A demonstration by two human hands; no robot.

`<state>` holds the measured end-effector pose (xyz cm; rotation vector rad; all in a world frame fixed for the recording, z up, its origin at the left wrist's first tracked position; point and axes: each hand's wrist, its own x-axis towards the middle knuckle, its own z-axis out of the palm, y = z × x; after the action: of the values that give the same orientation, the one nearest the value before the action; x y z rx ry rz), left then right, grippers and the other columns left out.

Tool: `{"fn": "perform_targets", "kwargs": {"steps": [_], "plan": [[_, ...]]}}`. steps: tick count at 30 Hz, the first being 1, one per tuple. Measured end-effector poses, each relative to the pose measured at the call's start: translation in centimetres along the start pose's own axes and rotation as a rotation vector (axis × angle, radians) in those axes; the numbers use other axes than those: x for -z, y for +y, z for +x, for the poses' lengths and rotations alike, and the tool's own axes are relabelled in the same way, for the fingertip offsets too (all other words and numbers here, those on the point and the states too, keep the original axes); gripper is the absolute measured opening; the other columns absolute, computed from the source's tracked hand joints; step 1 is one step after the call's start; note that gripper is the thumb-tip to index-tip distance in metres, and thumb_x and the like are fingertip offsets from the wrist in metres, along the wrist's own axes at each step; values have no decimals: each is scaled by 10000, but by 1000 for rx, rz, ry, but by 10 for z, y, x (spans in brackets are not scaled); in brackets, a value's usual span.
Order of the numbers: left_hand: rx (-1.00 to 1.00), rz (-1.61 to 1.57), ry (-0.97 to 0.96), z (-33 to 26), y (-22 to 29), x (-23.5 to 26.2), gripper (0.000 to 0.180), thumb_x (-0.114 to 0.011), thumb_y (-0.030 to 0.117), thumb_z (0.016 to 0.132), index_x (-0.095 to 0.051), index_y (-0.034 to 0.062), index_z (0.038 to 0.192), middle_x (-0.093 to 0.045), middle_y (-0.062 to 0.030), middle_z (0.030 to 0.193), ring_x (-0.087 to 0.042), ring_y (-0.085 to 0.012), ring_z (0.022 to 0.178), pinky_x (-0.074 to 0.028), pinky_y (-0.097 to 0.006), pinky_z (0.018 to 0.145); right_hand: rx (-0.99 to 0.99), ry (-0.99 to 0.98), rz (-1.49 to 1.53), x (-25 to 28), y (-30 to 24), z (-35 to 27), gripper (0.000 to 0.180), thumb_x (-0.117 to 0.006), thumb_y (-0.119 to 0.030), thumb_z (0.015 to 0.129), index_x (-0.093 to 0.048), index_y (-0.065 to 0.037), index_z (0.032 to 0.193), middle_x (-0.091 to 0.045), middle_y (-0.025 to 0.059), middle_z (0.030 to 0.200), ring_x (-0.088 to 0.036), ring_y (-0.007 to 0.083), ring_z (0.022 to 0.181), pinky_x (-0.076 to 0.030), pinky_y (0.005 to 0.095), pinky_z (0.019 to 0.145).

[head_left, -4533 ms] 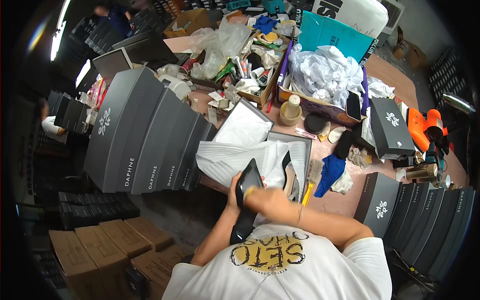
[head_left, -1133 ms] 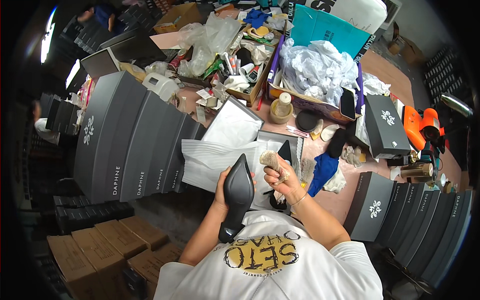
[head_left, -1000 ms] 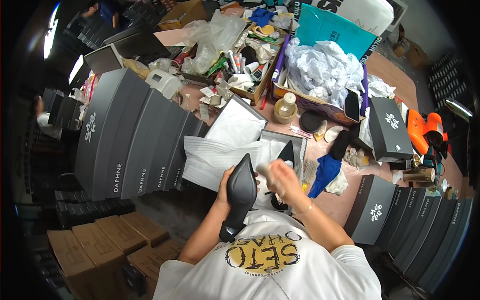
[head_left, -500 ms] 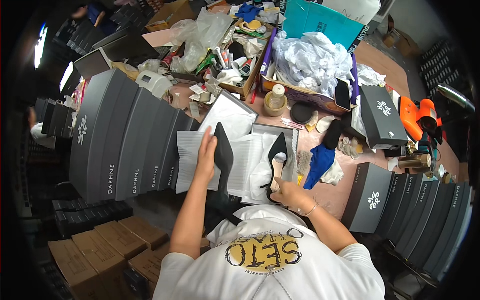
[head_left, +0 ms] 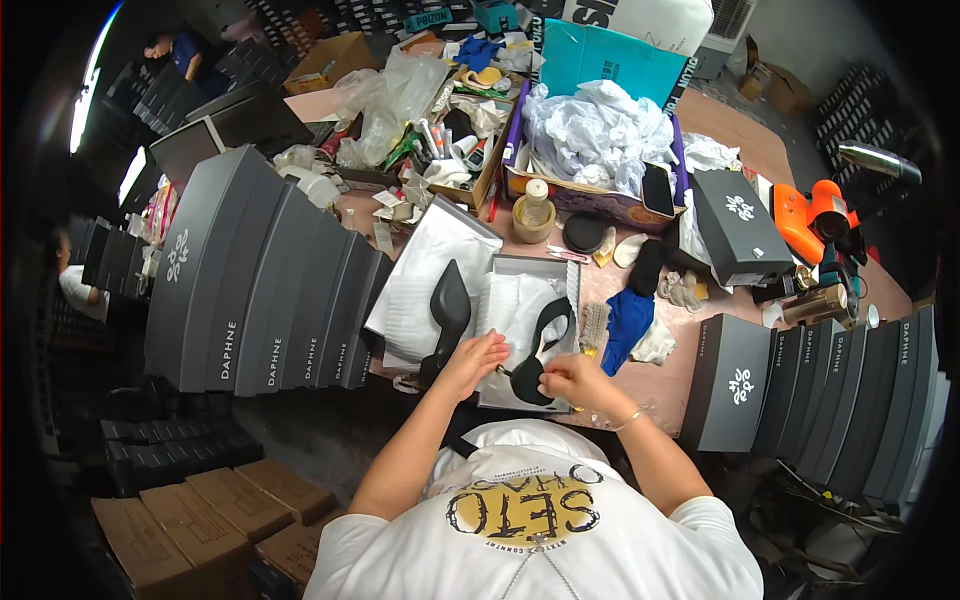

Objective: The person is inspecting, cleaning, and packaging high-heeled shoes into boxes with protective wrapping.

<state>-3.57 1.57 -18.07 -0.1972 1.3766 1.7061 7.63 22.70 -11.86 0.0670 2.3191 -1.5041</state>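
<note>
A black pointed high-heeled shoe (head_left: pixel 450 300) lies on its side on white wrapping paper (head_left: pixel 404 320), close to my left hand. Between my hands, a second black shoe (head_left: pixel 528 384) with a pale insole rests over the grey shoe box (head_left: pixel 535 264). My right hand (head_left: pixel 574 381) pinches the heel part of this second shoe. My left hand (head_left: pixel 477 364) has its fingers stretched out, near the strap side of that shoe and holding nothing. Left of the box, its grey lid (head_left: pixel 476 214) lies tilted, lined with white paper.
Dark grey shoe boxes (head_left: pixel 215 280) stand in rows at left, and more boxes (head_left: pixel 733 380) at right. Beside the open box lie a brush (head_left: pixel 594 322) and a blue cloth (head_left: pixel 628 328). A purple carton (head_left: pixel 590 190) of crumpled paper stands behind, near a jar (head_left: pixel 533 215).
My left hand has moved right and nearer, away from the first shoe, which now lies lower on the paper. The second shoe has been turned over in my right hand.
</note>
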Motion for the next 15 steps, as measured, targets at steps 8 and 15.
{"fn": "perform_targets", "kwargs": {"steps": [8,15], "plan": [[-162,-943,-757,-29,40,-78,1046,-453,785,749,-240,26,1438,-267,-224,1472,-274,-355,1366,-231,-509,1116,191,-376,912,-22,-30,-18,147,-626,-108,894,-660,3,982,-606,-14,867,-515,36,786,-421,196,664],[-285,-311,-684,-70,83,-54,954,-651,596,769,-334,-100,1338,-498,-215,1266,-542,-115,647,-418,-207,459,-40,207,680,17,-1,-26,161,-630,-113,884,-659,-2,997,-630,3,927,-553,71,839,-443,217,747]]}}
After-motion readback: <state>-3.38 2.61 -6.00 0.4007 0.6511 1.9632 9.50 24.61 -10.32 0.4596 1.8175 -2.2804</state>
